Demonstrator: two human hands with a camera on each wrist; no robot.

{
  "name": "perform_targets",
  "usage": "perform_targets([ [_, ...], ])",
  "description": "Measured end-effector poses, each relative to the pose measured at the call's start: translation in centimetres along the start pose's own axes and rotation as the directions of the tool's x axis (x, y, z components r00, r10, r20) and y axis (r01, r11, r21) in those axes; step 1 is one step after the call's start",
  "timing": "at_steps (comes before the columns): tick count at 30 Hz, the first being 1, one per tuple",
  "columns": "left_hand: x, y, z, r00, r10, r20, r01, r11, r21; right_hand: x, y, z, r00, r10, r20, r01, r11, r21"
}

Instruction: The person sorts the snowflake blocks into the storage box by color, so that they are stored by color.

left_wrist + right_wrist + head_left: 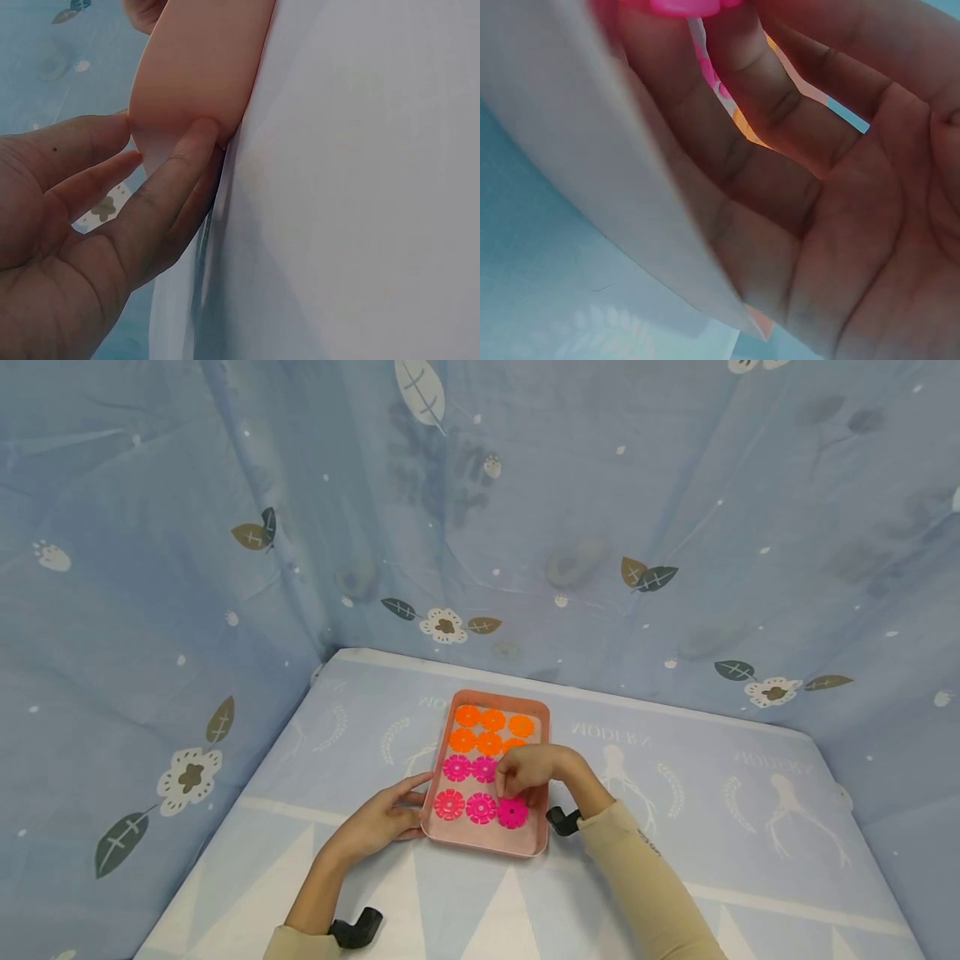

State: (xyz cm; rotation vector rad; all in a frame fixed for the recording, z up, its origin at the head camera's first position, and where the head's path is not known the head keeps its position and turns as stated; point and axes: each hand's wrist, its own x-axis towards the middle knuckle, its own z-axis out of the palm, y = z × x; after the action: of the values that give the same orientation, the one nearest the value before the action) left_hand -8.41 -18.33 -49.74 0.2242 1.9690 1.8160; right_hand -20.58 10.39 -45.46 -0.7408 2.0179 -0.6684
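A pink rectangular tray [480,841] holds rows of toothed, flower-shaped plastic discs. Orange discs [490,743] fill the far rows; magenta discs [457,767] and a coral-pink disc [449,804] lie nearer. My right hand [528,767] reaches over the tray's right side, its thumb and fingers pinching the magenta flower disc [512,812] at the near right corner. In the right wrist view that hand's fingertips meet a bright pink edge. At the tray's near left corner, my left hand [386,817] rests its fairly straight fingers and thumb against the outer wall [195,67].
The tray stands on a table covered with a pale patterned cloth [720,835]. Blue floral fabric [525,527] hangs behind and on both sides. Dark curved pieces [357,928] sit at both wrists.
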Motion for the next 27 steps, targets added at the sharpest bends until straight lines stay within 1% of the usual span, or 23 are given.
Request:
perform_targets([
  [6,-0.1,0.0,0.0,1.0,-0.006,0.004,0.006,1.0,-0.004,-0.1,-0.1,0.2,1.0,0.001,-0.019,-0.001,1.0,-0.027],
  [11,-0.2,0.1,-0.2,1.0,-0.011,-0.002,0.011,1.0,0.001,0.0,-0.4,0.2,0.999,0.022,-0.036,-0.023,1.0,-0.013],
  [19,-0.2,0.2,-0.4,1.0,-0.009,0.001,0.009,1.0,0.023,-0.2,-0.6,0.0,0.997,0.012,-0.073,-0.019,0.995,-0.094],
  [23,-0.1,0.1,-0.6,1.0,-0.012,-0.005,0.013,0.999,0.04,-0.7,-0.6,-0.1,0.993,-0.002,-0.115,-0.009,0.996,-0.094],
  [27,-0.1,0.2,-0.8,1.0,-0.007,-0.005,0.007,0.999,0.048,-1.5,-0.5,-0.2,0.98,-0.05,-0.195,0.035,0.996,-0.081],
])
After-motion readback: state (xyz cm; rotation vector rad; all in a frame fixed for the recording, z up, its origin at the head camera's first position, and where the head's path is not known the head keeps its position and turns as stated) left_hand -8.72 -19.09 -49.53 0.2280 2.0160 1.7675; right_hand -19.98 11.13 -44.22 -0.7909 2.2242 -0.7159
